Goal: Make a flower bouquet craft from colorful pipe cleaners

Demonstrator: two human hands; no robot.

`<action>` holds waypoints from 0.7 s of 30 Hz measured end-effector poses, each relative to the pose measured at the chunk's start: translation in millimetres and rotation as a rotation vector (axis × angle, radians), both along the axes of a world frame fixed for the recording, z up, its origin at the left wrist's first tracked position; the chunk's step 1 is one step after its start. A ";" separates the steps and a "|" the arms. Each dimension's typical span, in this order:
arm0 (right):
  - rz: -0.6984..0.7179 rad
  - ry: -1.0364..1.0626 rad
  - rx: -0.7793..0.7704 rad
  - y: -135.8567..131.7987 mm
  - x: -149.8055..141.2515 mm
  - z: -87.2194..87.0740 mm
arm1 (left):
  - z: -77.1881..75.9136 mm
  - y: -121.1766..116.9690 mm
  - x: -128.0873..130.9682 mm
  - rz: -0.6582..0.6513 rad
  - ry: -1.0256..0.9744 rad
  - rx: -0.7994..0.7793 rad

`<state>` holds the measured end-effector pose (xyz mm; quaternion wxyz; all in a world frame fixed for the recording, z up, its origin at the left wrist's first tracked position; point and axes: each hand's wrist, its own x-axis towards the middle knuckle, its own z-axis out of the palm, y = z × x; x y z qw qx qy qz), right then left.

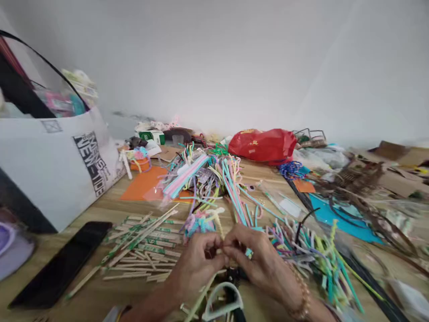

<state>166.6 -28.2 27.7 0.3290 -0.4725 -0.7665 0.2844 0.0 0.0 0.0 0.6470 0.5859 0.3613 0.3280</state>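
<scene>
Just below the middle of the head view my two hands meet, fingertips touching. My left hand (pixel 198 260) pinches a pale yellow pipe cleaner (pixel 219 227), which rises above the fingers, and a pale yellow length continues down below the hand. My right hand (pixel 256 256) is closed at the same spot, thumb and forefinger pressed together on the pipe cleaner; the exact joint is hidden by the fingers. Directly behind them lies a pastel cluster of curled pipe cleaners (pixel 200 222). A tool with a pale looped handle (pixel 224 298) lies below the hands, partly covered.
Wooden sticks in green-printed wrappers (pixel 156 241) lie on the left, beside a black phone (pixel 62 264) and a large white bag (pixel 67 165). Pipe cleaner bundles (pixel 187 176) spread behind the hands and another pile (pixel 330 264) lies right. A red bag (pixel 263 145) sits by the wall.
</scene>
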 end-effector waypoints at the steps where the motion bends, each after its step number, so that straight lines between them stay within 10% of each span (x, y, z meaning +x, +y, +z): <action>1: -0.025 0.021 -0.011 1.8 2.4 2.3 | 2.3 0.9 -0.7 0.023 -0.017 -0.016; 9: -0.064 0.107 -0.091 12.3 11.8 4.7 | 13.5 7.4 -4.9 0.216 -0.058 -0.022; 21: -0.068 0.227 -0.162 12.7 9.8 -1.5 | 6.0 8.8 -5.9 0.134 -0.022 0.068</action>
